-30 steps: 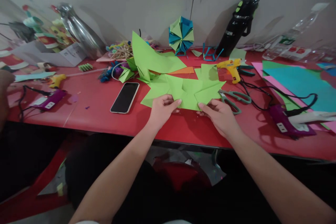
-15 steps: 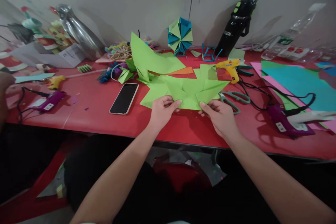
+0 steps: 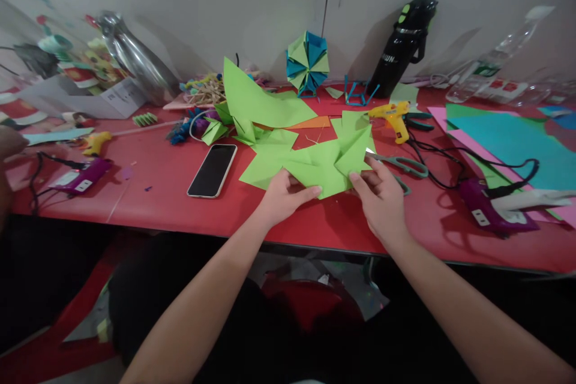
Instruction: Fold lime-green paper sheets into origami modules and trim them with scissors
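Between my two hands is a creased piece of light green paper (image 3: 321, 162), tilted with its right side higher. My left hand (image 3: 283, 198) pinches its lower left edge, thumb on top. On the right edge, my right hand (image 3: 380, 198) grips beside a raised folded flap. More green paper (image 3: 258, 171) lies flat beneath and behind it. Grey-handled scissors (image 3: 407, 165) rest just beyond my right hand, partly covered. A smartphone (image 3: 212, 171) lies to the left of my left hand.
A yellow glue gun (image 3: 391, 117) and a black bottle (image 3: 400, 54) stand behind on the red table (image 3: 171, 210). Purple power strips (image 3: 495, 207) with cables and coloured sheets (image 3: 517, 147) are at right. A blue-green paper wheel (image 3: 308, 63) leans at the wall. Another person's hand (image 3: 11, 143) shows far left.
The held green paper has turned, its left side dropping and its right side rising. My right hand has shifted slightly up its edge. The scissors' blade now shows more.
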Action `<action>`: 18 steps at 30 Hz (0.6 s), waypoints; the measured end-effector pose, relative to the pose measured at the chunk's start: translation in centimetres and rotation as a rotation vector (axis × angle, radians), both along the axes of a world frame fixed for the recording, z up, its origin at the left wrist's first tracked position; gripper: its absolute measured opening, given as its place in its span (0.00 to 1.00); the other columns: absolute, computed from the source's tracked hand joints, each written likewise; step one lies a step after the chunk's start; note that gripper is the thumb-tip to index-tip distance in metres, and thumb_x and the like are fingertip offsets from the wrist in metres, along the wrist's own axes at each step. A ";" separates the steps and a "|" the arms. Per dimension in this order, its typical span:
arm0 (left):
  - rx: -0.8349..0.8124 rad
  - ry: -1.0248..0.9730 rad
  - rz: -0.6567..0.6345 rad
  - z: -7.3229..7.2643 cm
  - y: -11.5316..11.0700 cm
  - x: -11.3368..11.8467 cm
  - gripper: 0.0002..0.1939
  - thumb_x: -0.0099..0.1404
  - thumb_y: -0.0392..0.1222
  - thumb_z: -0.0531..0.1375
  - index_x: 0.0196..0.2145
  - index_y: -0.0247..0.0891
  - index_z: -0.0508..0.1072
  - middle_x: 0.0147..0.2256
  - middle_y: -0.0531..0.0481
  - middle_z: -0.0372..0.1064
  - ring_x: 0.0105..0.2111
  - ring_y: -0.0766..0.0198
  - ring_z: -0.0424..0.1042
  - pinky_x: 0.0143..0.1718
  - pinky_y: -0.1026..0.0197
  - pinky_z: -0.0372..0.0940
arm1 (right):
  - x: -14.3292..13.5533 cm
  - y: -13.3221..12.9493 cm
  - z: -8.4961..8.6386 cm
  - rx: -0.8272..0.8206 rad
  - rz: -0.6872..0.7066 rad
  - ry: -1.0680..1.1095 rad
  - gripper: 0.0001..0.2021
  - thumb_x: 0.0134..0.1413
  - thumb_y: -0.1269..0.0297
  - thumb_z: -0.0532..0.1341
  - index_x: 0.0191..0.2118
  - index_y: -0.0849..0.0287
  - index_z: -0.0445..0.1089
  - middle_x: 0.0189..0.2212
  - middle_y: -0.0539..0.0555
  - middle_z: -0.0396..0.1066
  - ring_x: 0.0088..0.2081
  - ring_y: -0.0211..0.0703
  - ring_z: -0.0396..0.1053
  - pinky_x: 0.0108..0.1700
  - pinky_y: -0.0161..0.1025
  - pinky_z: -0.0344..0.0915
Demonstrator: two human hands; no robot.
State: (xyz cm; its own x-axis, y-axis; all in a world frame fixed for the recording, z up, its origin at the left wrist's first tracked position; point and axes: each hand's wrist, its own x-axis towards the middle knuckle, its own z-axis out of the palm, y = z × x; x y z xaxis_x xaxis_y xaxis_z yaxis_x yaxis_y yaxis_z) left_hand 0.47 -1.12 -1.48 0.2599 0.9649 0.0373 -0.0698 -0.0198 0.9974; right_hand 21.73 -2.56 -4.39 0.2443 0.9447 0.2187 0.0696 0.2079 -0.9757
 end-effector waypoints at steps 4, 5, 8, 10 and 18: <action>-0.025 -0.034 0.024 0.6 -0.2 0.0 0.28 0.54 0.42 0.75 0.48 0.33 0.70 0.52 0.34 0.77 0.53 0.46 0.77 0.53 0.46 0.72 | -0.1 -0.3 1.1 0.070 0.120 -0.104 0.37 0.53 0.57 0.73 0.67 0.49 0.63 0.50 0.58 0.77 0.46 0.51 0.78 0.49 0.50 0.78; -0.037 -0.039 0.024 0.7 -0.3 -0.1 0.29 0.53 0.42 0.76 0.48 0.33 0.69 0.51 0.34 0.77 0.51 0.46 0.78 0.52 0.46 0.72 | 0.0 -0.3 1.3 0.070 0.135 -0.124 0.38 0.53 0.58 0.73 0.68 0.49 0.62 0.50 0.58 0.76 0.45 0.51 0.79 0.48 0.50 0.78; -0.092 -0.012 -0.016 1.2 -0.2 -0.7 0.34 0.53 0.43 0.76 0.52 0.36 0.66 0.44 0.40 0.80 0.45 0.49 0.80 0.49 0.47 0.73 | 0.4 0.0 1.5 0.064 0.095 -0.142 0.44 0.52 0.57 0.74 0.72 0.48 0.57 0.50 0.58 0.75 0.41 0.49 0.78 0.44 0.50 0.80; -0.106 -0.031 -0.033 1.8 -0.1 -1.3 0.38 0.54 0.47 0.76 0.56 0.38 0.64 0.42 0.43 0.80 0.44 0.50 0.80 0.49 0.48 0.73 | 0.8 0.2 1.7 0.058 0.066 -0.122 0.49 0.50 0.56 0.75 0.74 0.46 0.52 0.49 0.57 0.74 0.39 0.48 0.78 0.41 0.50 0.80; -0.360 -0.162 -0.023 4.9 0.8 -3.8 0.34 0.64 0.71 0.56 0.47 0.36 0.77 0.47 0.40 0.78 0.42 0.53 0.78 0.38 0.56 0.73 | 1.9 -0.3 4.7 -0.104 0.386 -0.021 0.48 0.46 0.55 0.76 0.72 0.41 0.57 0.40 0.52 0.75 0.34 0.46 0.74 0.35 0.48 0.81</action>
State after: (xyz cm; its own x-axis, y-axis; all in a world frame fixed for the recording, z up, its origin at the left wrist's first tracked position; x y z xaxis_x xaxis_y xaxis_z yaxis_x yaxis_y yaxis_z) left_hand -3.35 -0.36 3.37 0.3001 0.9178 -0.2599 -0.2232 0.3325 0.9163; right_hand 23.65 -2.82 0.28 -0.1365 0.9836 0.1178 0.0260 0.1224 -0.9921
